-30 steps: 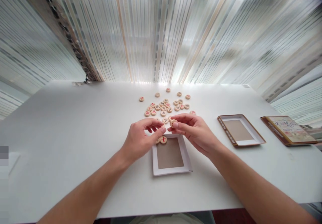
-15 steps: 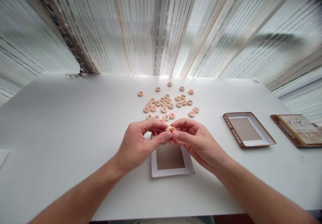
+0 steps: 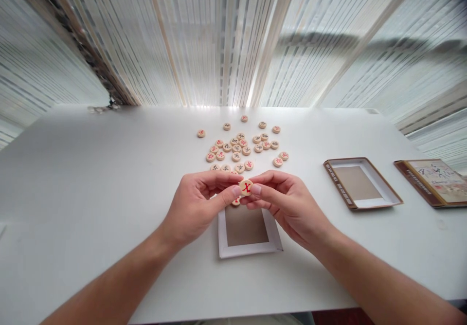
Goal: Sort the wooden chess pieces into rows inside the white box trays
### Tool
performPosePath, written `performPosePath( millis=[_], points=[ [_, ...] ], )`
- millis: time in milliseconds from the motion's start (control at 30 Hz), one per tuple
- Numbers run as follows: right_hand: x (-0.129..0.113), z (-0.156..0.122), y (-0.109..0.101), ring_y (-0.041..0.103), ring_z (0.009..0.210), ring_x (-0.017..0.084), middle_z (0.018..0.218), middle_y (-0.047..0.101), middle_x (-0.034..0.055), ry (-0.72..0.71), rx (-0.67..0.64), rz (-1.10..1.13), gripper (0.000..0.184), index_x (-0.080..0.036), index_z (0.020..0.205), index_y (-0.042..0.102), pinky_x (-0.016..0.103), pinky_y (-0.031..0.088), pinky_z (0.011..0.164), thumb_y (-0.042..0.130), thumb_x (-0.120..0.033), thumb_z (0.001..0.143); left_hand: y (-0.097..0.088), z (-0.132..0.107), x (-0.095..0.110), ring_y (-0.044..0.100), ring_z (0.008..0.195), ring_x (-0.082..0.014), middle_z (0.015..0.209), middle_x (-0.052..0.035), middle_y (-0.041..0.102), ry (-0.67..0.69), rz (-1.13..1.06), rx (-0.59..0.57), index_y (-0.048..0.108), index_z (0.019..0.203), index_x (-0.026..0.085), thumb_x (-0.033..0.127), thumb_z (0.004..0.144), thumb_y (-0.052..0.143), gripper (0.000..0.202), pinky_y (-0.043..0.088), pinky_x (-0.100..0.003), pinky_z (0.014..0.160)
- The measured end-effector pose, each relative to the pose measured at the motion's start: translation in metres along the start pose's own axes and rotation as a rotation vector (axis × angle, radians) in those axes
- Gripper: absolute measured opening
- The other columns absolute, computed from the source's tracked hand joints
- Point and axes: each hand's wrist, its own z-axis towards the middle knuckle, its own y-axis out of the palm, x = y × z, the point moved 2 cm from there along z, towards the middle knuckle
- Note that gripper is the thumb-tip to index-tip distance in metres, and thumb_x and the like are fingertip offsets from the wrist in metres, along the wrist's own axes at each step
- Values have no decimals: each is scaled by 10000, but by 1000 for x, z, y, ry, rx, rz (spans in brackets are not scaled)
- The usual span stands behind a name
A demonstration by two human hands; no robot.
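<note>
Between the fingertips of both hands is a round wooden Chinese chess piece with a red character facing me. My left hand pinches its left edge, my right hand its right edge. Just below it, another red-marked piece shows at the far end of a shallow white-edged box tray with a grey-brown bottom. My hands are above that tray and hide part of its far side. Beyond them, several chess pieces with red or black characters lie scattered on the table.
To the right is a brown-rimmed open box part. Beside it sits a printed box lid at the right edge. The white table ends at striped curtains, with a beaded cord at the back left.
The held chess piece has tilted so its red character shows fully. A second red piece has come into view below it. The view has shifted slightly.
</note>
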Motion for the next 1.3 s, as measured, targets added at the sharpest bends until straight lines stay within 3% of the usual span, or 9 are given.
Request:
performPosePath(
  millis=[533, 733, 967, 1300],
  points=[
    [5, -3, 0, 789, 732, 183, 798, 821, 31, -61, 19, -43, 244, -211, 818, 819, 331, 693, 774, 1014, -324, 726, 0, -2, -1, 838, 792, -216, 857, -60, 866, -7, -44, -6, 878, 945, 171, 248, 884, 867, 98, 701, -273, 742],
    [5, -3, 3, 766, 733, 184, 744, 795, 22, -94, 6, -91, 257, -215, 808, 815, 327, 667, 763, 1024, -329, 711, 3, -4, 0, 830, 791, -214, 883, -54, 868, 32, 27, -31, 882, 963, 195, 240, 878, 886, 96, 696, -298, 790],
    [2, -4, 4, 738, 707, 201, 692, 756, 18, -88, 22, -149, 355, -212, 760, 778, 363, 648, 742, 1031, -444, 672, 4, -5, 1, 827, 790, -226, 868, -60, 863, 59, 92, -37, 878, 942, 191, 286, 909, 853, 104, 695, -321, 794],
    [4, -3, 5, 725, 670, 173, 704, 775, 21, 10, 36, -75, 348, -206, 729, 749, 304, 609, 692, 1033, -395, 661, 5, -5, 1, 827, 779, -240, 861, -72, 862, 7, 23, -62, 879, 949, 186, 283, 908, 846, 111, 706, -359, 808]
  ],
)
